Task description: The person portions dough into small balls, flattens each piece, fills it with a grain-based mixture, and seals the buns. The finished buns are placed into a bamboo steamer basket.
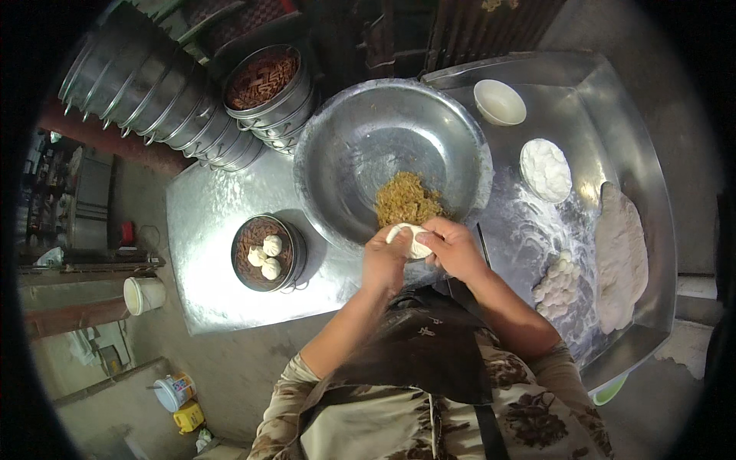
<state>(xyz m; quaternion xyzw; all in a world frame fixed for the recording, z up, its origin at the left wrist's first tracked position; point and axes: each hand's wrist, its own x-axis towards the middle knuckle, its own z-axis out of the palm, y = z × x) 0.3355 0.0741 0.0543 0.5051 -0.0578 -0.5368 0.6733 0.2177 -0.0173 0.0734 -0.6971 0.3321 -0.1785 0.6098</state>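
Both my hands hold one piece of white dough (pixel 415 246) over the near rim of a large metal basin (pixel 345 138). My left hand (pixel 386 259) grips its left side, the thumb lying on the dough. My right hand (pixel 454 246) pinches its right edge between thumb and fingers. Whether filling lies inside the dough, I cannot tell. Just beyond my hands, a heap of yellow-brown chopped filling (pixel 407 198) lies in the basin. To the left, a round metal steamer (pixel 299 253) with a brown woven base holds several pleated buns (pixel 271 245).
Stacked metal steamers (pixel 172 98) lean at the back left, beside a shorter stack (pixel 267 115). On the right are a white bowl (pixel 499 102), a bowl of flour (pixel 545 171), small dough pieces (pixel 559 284) and a large dough slab (pixel 621 259), near the raised metal edge (pixel 661 218).
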